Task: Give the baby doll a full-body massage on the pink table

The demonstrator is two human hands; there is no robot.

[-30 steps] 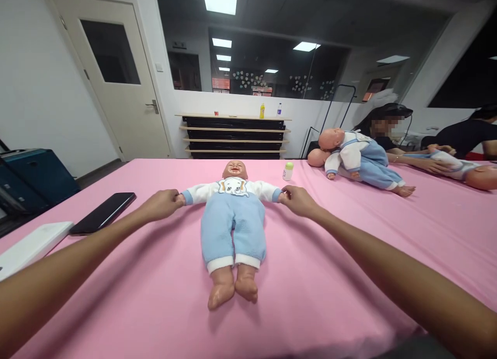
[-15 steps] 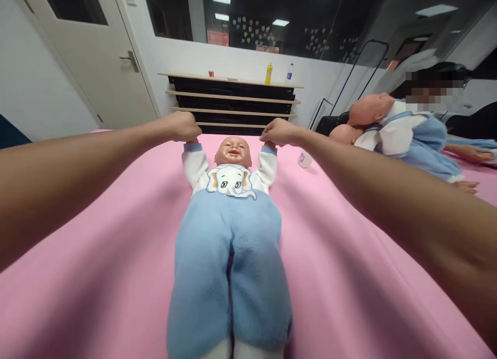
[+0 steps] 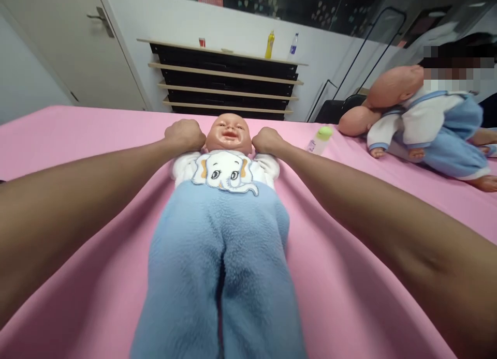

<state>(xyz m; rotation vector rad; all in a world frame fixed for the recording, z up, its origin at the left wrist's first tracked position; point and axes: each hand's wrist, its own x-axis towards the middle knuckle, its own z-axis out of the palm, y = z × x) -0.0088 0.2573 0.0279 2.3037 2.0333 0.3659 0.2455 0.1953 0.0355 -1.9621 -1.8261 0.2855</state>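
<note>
A baby doll (image 3: pixel 223 219) lies on its back with its head at the far end, dressed in a white top with an elephant face and fuzzy blue trousers. Beside its head on the left, my left hand (image 3: pixel 185 135) is closed around the doll's arm near the wrist. My right hand (image 3: pixel 268 141) grips the other arm on the opposite side of the head. Both doll hands are hidden inside my fists. The doll's feet lie outside the view.
A pink sheet (image 3: pixel 334 292) covers the table. A bottle with a green cap (image 3: pixel 320 140) lies right of my right hand. Farther right are two more dolls (image 3: pixel 438 126) and another person (image 3: pixel 458 64). Behind the table stand shelves (image 3: pixel 229 74) with a yellow bottle (image 3: pixel 269 44) and a clear bottle (image 3: pixel 293 45).
Both my hands have come down and inward with the doll's arms, from raised to beside its head. The view has tipped downward, and the bottle's green cap now shows.
</note>
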